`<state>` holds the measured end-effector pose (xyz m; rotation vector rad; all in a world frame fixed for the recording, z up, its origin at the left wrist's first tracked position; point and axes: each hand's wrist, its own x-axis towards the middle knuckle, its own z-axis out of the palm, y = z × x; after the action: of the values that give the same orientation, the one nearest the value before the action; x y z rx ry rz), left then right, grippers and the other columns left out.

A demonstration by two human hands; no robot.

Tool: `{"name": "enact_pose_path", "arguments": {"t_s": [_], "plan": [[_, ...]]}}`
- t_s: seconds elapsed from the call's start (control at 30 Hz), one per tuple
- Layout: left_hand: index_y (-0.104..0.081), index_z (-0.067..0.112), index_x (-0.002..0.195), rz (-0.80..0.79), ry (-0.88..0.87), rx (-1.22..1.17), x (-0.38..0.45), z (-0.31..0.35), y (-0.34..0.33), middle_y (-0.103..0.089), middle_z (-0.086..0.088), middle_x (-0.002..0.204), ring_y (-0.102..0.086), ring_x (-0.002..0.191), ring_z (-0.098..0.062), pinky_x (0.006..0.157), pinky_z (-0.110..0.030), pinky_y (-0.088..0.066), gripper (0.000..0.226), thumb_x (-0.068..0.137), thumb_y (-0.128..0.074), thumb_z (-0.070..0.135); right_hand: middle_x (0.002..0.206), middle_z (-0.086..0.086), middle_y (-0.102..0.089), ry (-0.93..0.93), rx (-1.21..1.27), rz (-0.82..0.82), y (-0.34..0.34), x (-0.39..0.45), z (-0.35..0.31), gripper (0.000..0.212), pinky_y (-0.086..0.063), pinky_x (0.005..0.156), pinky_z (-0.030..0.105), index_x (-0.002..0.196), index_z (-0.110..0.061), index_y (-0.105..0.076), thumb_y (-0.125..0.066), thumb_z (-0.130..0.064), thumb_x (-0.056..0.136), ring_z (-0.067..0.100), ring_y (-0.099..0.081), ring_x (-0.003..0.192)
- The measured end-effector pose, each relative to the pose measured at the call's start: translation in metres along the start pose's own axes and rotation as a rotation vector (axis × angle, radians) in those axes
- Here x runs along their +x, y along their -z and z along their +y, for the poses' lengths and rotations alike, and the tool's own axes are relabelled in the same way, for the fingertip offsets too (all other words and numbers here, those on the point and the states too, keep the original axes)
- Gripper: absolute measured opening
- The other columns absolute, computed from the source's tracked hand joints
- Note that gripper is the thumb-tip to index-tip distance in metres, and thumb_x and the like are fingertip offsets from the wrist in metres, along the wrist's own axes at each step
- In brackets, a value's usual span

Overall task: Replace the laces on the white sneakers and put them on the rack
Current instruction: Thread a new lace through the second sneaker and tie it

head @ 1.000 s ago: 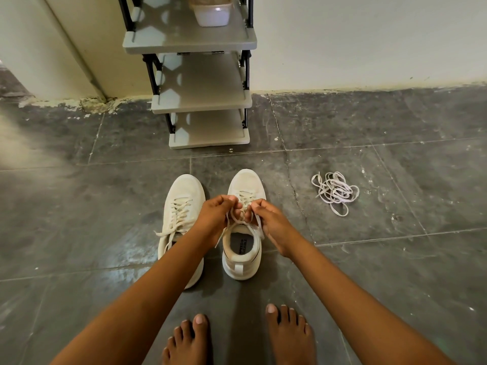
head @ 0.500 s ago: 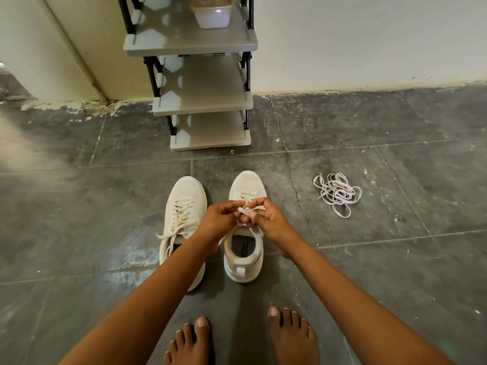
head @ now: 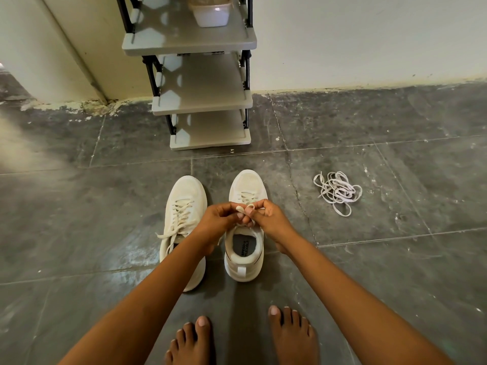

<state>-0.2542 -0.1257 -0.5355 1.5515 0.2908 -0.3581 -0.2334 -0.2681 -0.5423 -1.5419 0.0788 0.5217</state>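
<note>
White lace (head: 246, 208) between both hands' fingers (head: 263, 206)

The rack (head: 200, 101) and its plastic box (head: 212, 14) are cut off at the top edge. The hands (head: 245, 219) hide the right sneaker's (head: 246, 248) tongue.

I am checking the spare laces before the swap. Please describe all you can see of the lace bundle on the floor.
The lace bundle is a loose tangle of flat, pale white laces, apparently woven fabric. It lies on the dark grey tiled floor, to the right of the right sneaker and apart from it. Several loops overlap; one loop trails toward the person. Nothing but the floor touches it.
</note>
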Motion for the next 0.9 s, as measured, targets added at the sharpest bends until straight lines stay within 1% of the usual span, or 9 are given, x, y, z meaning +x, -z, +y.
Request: {"name": "enact_pose_path", "arguments": {"t_s": [0.13,0.3,0.33,0.43,0.47,0.6,0.77,0.83,0.9], "plan": [[-0.068,0.011,0.098,0.005,0.019,-0.104,0.000,-0.003,0.003,-0.071,-0.008,0.095,-0.068,0.091,-0.018,0.078,-0.022,-0.055,0.013,0.090,-0.058,0.011,0.074,0.008,-0.065,0.034,-0.042,0.048,-0.003,0.004,0.005,0.017,-0.052,0.062,0.018,0.082,-0.014,-0.043,-0.055,-0.011,0.093,0.006,-0.061,0.058],[-0.065,0.005,0.096,0.155,0.070,-0.155,0.003,0.000,-0.003,-0.069,-0.006,0.085,-0.066,0.069,-0.011,0.057,-0.016,-0.053,0.014,0.093,-0.055,0.015,0.090,0.019,-0.067,0.149,-0.253,0.027,-0.002,0.002,0.011,0.014,-0.053,0.079,0.034,0.084,-0.012,-0.047,-0.059,-0.012,0.091,0.019,-0.066,0.077],[-0.065,0.006,0.094,0.185,0.077,-0.153,0.004,0.000,-0.005,-0.069,-0.005,0.083,-0.065,0.067,-0.009,0.054,-0.015,-0.052,0.013,0.093,-0.055,0.015,0.091,0.016,-0.066,0.181,-0.316,0.016,-0.001,0.001,0.013,0.014,-0.052,0.079,0.032,0.084,-0.013,-0.048,-0.060,-0.013,0.090,0.021,-0.064,0.081],[-0.062,0.010,0.090,0.289,0.039,-0.072,0.007,-0.003,-0.012,-0.068,-0.003,0.082,-0.065,0.068,-0.010,0.052,-0.015,-0.049,0.006,0.092,-0.058,0.014,0.081,-0.001,-0.057,0.244,-0.467,0.003,-0.001,-0.003,0.013,0.015,-0.042,0.066,0.010,0.085,-0.013,-0.045,-0.059,-0.013,0.090,0.007,-0.053,0.073],[-0.060,0.012,0.089,0.326,0.008,-0.018,0.008,-0.005,-0.014,-0.067,-0.004,0.083,-0.065,0.070,-0.012,0.053,-0.017,-0.048,0.003,0.090,-0.061,0.015,0.080,-0.002,-0.056,0.255,-0.484,0.022,-0.001,-0.002,0.013,0.015,-0.041,0.064,0.009,0.086,-0.013,-0.045,-0.058,-0.013,0.091,0.007,-0.051,0.072],[-0.056,0.015,0.085,0.370,-0.093,0.108,0.009,-0.008,-0.015,-0.066,-0.004,0.079,-0.064,0.068,-0.012,0.057,-0.019,-0.049,0.011,0.087,-0.066,0.014,0.089,0.013,-0.062,0.184,-0.359,0.060,-0.002,0.001,0.013,0.011,-0.050,0.071,0.023,0.088,-0.009,-0.046,-0.057,-0.010,0.092,0.015,-0.060,0.079],[-0.058,0.014,0.086,0.353,-0.183,0.212,0.008,-0.010,-0.015,-0.066,-0.005,0.082,-0.065,0.073,-0.014,0.062,-0.021,-0.054,0.008,0.087,-0.066,0.015,0.094,0.012,-0.062,0.010,-0.078,0.009,0.002,0.001,0.004,0.008,-0.053,0.068,0.018,0.096,-0.005,-0.047,-0.053,-0.011,0.094,0.010,-0.062,0.071],[-0.058,0.015,0.087,0.370,-0.217,0.282,0.008,-0.010,-0.016,-0.064,-0.002,0.080,-0.063,0.073,-0.011,0.064,-0.018,-0.053,0.007,0.087,-0.065,0.015,0.095,0.013,-0.063,0.005,-0.101,-0.002,0.002,0.002,0.004,0.011,-0.054,0.072,0.022,0.095,-0.006,-0.048,-0.054,-0.015,0.094,0.011,-0.062,0.075],[-0.058,0.015,0.087,0.390,-0.231,0.319,0.007,-0.009,-0.017,-0.063,0.002,0.078,-0.061,0.071,-0.007,0.059,-0.011,-0.049,0.007,0.088,-0.064,0.014,0.094,0.021,-0.063,0.052,-0.216,-0.008,0.001,0.002,0.006,0.013,-0.054,0.080,0.034,0.089,-0.010,-0.048,-0.058,-0.017,0.092,0.016,-0.060,0.081]]}}
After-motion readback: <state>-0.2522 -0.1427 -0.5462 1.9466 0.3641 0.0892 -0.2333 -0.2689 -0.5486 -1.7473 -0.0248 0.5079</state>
